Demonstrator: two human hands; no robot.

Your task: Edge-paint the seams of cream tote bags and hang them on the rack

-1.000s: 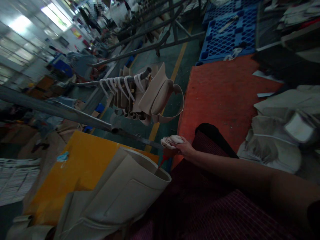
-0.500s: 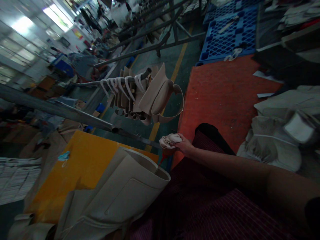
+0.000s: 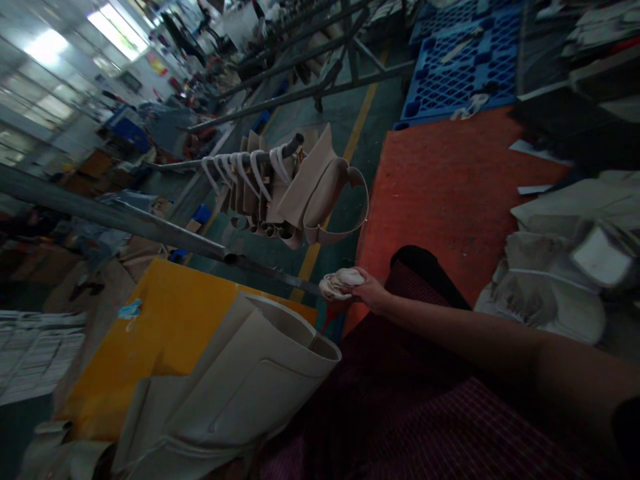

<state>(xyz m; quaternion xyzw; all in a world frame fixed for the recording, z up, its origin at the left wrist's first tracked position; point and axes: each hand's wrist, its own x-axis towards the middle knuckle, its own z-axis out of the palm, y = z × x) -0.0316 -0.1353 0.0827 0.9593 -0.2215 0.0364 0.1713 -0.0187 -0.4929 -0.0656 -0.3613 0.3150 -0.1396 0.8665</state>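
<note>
My right hand (image 3: 372, 292) is closed around a crumpled off-white cloth (image 3: 342, 283). Under the cloth hangs an orange-brown object with a red pointed nozzle (image 3: 327, 321), perhaps a bottle, mostly covered by the cloth. The nozzle's tip reaches the open end of a large beige curved bag piece (image 3: 260, 380), which has a stitched or creased outline on its face. That piece stands tilted against my lap at the lower left. My left hand does not show.
Beige bags (image 3: 280, 200) hang by white loops from a metal rack bar (image 3: 295, 143). A yellow board (image 3: 185, 313) lies left, an orange-red board (image 3: 440, 193) right. Blue pallets (image 3: 450, 73) sit behind it. Bundled beige pieces (image 3: 550, 287) lie far right. A metal pole (image 3: 125, 223) juts in from the left.
The view has shifted very slightly. My right hand, the cloth and the beige bag piece stay practically where they were.
</note>
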